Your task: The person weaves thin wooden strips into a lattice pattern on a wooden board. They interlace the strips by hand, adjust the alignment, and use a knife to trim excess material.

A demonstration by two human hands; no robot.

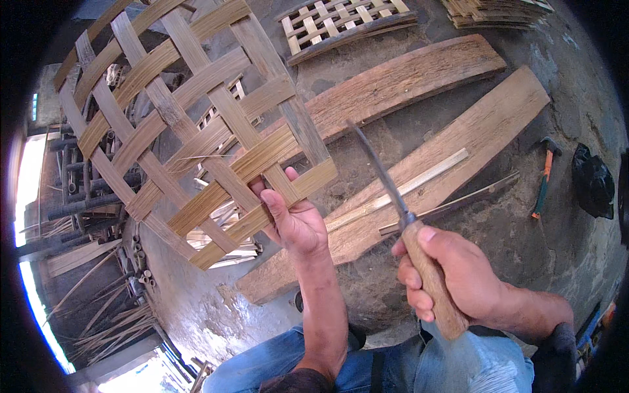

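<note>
My left hand (pixel 300 226) grips a woven lattice panel of flat bamboo strips (pixel 213 108) near its lower right corner. The thumb lies across the front, while most of the fingers are hidden behind the strips. Raised and tilted, the panel fills the upper left. Thin loose fibres stick out from its front. In my right hand (pixel 458 272) is a knife with a thick wooden handle (pixel 432 281). Its narrow dark blade (pixel 380 167) points up and away, to the right of the panel and apart from it.
Two long wooden planks (pixel 452 128) lie on the floor ahead, with a pale strip (pixel 419 183) on the nearer one. A hammer (pixel 544 177) and a black plastic bag (pixel 592 181) are at right. Another woven panel (pixel 347 23) lies farther off. Bamboo poles and strips (pixel 124 324) crowd the left.
</note>
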